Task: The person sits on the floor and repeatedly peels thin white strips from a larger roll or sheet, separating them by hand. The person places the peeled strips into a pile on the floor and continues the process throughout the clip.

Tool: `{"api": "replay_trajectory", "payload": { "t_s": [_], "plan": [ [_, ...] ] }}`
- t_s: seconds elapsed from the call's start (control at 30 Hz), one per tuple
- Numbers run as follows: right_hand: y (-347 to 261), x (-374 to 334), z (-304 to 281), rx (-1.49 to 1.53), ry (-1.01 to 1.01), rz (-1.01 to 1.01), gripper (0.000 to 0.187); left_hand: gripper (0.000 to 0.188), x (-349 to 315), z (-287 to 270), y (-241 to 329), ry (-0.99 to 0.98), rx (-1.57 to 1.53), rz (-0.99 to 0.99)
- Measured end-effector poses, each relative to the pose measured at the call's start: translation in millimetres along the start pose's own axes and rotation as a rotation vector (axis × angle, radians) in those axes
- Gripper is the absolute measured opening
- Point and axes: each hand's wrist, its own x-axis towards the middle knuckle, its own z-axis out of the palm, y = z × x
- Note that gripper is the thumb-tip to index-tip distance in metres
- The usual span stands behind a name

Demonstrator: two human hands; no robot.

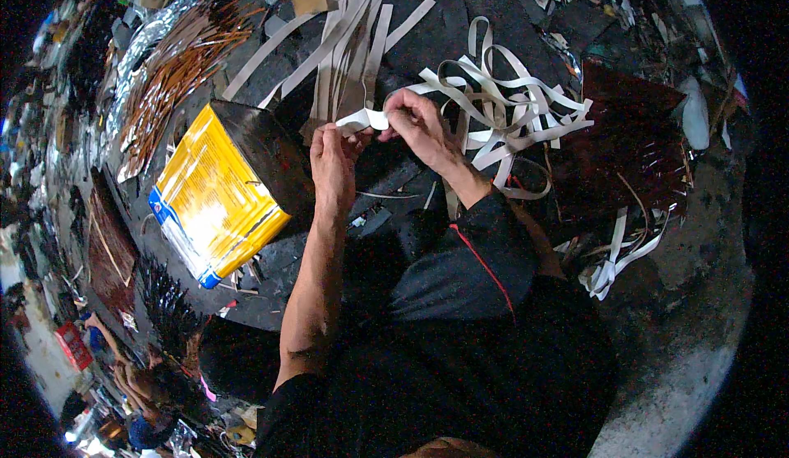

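Observation:
Between my two hands, a short length of pale strip (pixel 358 120) is stretched and bent, its white side showing in the middle. My left hand (pixel 333 166) pinches its left part between thumb and fingers. At the other end, my right hand (pixel 421 131) grips the strip with curled fingers. Just beyond them lies a bundle of flat beige strips (pixel 362 39), fanned out at its far end. Loose white looped strips (pixel 505 104) are heaped to the right of my right hand. A yellow and blue rectangular tin (pixel 218 199) stands tilted left of my left forearm.
Thin orange-brown strips (pixel 185 71) lie in a pile at the far left. To the right is a dark red-brown sheet (pixel 616 145), with a few white strips (pixel 612 265) nearer me. Scraps cover much of the floor. Another person (pixel 136 388) is at the lower left.

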Motion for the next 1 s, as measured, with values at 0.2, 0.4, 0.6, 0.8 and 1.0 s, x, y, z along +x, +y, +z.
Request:
{"api": "replay_trajectory", "payload": {
  "t_s": [0.2, 0.4, 0.6, 0.8, 1.0],
  "plan": [
    [0.5, -2.1, 10.2, -0.118, 0.05, -0.153, 0.02, 0.018, -9.9, 24.3, 12.9, -0.09, 0.357, 0.161],
    [-22.9, -12.1, 18.1, -0.354, 0.121, -0.282, 0.026, 0.014, -13.6, 27.6, 28.4, -0.126, 0.399, 0.26],
    [-14.4, 7.2, -101.7, -0.093, 0.628, -0.279, 0.018, 0.014, 0.9, -75.7, 158.8, -0.01, 0.85, 0.53],
    [5.1, -43.4, -285.5, -0.52, 1.01, -0.056, 0.029, 0.018, -21.8, -112.0, 301.4, 0.287, 1.399, 0.662],
    [30.3, -68.7, -362.4, -0.826, 1.233, 0.094, 0.033, 0.02, -2.2, -143.6, 323.3, 0.554, 1.673, 0.713]
  ]
}}
